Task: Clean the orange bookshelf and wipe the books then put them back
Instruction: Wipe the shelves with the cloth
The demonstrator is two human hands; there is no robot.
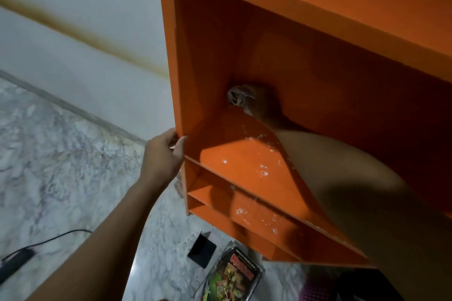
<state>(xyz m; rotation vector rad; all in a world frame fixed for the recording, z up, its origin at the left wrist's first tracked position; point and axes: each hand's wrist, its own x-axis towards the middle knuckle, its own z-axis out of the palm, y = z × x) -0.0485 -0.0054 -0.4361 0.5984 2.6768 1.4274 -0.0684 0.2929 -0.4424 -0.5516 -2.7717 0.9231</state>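
Where the marbled floor (61, 154) fills the lower part of the view, a book (231, 278) with a red-lettered, green cover lies flat just below the orange bookshelf (244, 32), beside a small black square object (201, 250). A black cable (49, 239) trails in from the lower left edge. Above these, the left hand (162, 156) grasps the front edge of the bookshelf's left side panel, thumb inside and fingers wrapped round the outside. The shelf board (234, 154) next to it carries scattered white specks. Farther in, the right arm reaches deep into the compartment, and the right hand (264, 105) is clenched on a pale crumpled cloth (238, 96) pressed into the back left corner. Behind the bookshelf stands a white wall (73, 19) with a brownish streak.
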